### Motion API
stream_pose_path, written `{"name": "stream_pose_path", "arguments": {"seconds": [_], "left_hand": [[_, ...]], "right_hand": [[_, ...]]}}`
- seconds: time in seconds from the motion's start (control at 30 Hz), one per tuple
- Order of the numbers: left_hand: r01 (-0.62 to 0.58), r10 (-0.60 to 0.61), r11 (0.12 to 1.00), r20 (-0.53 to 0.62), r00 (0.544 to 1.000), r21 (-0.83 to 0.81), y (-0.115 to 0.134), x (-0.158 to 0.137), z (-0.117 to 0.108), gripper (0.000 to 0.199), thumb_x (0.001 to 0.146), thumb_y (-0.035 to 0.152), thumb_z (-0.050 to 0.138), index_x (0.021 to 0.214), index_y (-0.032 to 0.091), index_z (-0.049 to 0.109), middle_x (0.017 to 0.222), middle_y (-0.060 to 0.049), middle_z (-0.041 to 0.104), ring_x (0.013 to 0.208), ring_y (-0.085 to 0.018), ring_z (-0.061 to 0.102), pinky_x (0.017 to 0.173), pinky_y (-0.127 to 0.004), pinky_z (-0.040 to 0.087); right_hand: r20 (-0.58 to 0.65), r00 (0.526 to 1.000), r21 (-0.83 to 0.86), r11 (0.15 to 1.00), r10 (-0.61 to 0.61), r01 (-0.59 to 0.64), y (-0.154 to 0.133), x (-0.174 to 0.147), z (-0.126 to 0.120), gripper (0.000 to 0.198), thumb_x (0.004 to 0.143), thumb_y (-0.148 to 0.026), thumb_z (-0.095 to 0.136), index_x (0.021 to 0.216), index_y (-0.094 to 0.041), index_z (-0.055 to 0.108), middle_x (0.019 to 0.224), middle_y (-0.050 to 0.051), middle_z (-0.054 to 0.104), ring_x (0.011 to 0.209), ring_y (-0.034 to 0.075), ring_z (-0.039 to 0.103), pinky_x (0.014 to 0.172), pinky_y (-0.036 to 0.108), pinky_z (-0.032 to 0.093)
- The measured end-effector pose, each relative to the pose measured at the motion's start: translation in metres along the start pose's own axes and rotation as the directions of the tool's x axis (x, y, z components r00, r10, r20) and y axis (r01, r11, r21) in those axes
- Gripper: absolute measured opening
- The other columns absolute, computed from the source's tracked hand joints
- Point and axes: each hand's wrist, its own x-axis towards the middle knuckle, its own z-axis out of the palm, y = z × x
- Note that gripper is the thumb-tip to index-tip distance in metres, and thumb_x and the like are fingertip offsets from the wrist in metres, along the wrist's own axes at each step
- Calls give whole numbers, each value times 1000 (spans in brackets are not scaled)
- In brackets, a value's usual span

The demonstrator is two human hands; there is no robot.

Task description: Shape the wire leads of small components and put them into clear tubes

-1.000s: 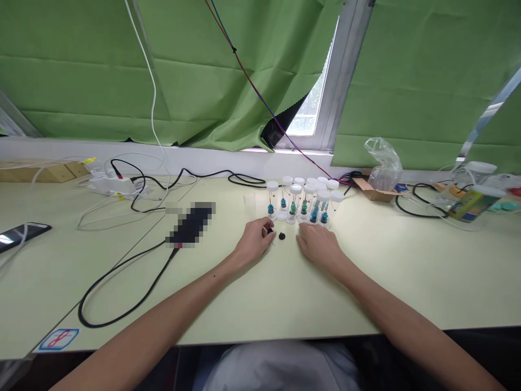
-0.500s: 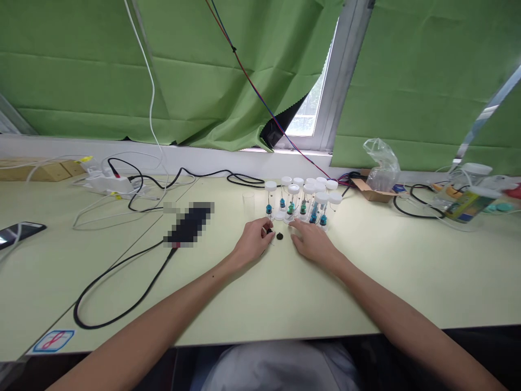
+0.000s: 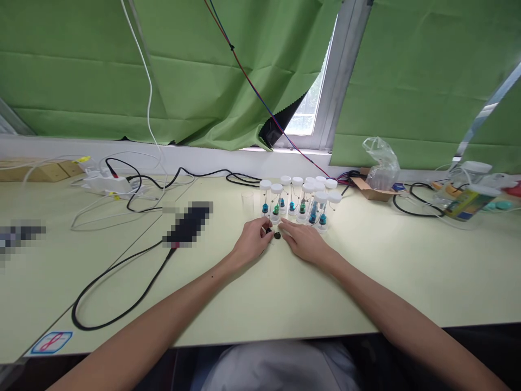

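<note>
My left hand point(image 3: 253, 239) is closed in a pinch on a small black piece point(image 3: 268, 231) with a thin upright stem; the fingers partly cover it. Just right of it, a small black disc point(image 3: 277, 235) lies on the table. My right hand point(image 3: 305, 240) has its fingers stretched out, fingertips at the base of a clear vial point(image 3: 275, 198) with a white cap and a green item inside. Whether they touch it is hard to tell. Left of that stands a similar vial point(image 3: 265, 196) with a blue item. Several more capped vials point(image 3: 312, 206) are grouped behind and right.
A clear uncapped cup point(image 3: 247, 201) stands left of the vials. Black cables point(image 3: 122, 255) loop across the left side, near a white power strip point(image 3: 108, 183). A cardboard box point(image 3: 372, 190) with a plastic bag and a yellow-green container point(image 3: 470, 202) stand at right.
My right hand has moved left, and the vial with the green item now stands further left, beside the front-left blue one. My left hand keeps its pinch.
</note>
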Motion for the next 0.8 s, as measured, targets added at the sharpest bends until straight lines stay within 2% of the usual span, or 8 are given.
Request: {"name": "stream_pose_path", "arguments": {"seconds": [0.13,0.3,0.5,0.8], "left_hand": [[2,-2,1000,0,1000,0,1,0,-1,10,83,28,57,86,20,62,73,-2,65,64,-16,56,62,-28,44],[19,-19,1000,-6,1000,-11,2,-1,-1,11,82,29,57,86,20,63,82,-3,68,63,-15,56,62,-28,44],[23,-23,1000,-31,999,16,2,-1,-1,11,83,29,57,84,20,62,70,-1,64,62,-16,54,60,-29,43],[10,-10,1000,-46,999,-12,2,-2,0,10,82,28,56,83,20,62,77,-2,65,61,-15,53,59,-28,42]], "right_hand": [[6,1000,-12,1000,14,-14,-3,1,-2,31,102,-29,35,126,-25,55,150,4,50,105,24,68,76,32,48],[43,988,-43,989,146,-144,-4,4,-4,27,102,-27,36,120,-20,55,141,10,56,109,25,65,79,31,46],[55,966,-73,966,251,-247,-4,4,-3,28,102,-31,39,122,-18,53,139,16,54,110,28,63,77,32,46],[58,949,-81,949,309,-304,-2,-1,-7,24,102,-34,40,110,-17,53,122,14,62,105,28,64,74,33,44]]}}
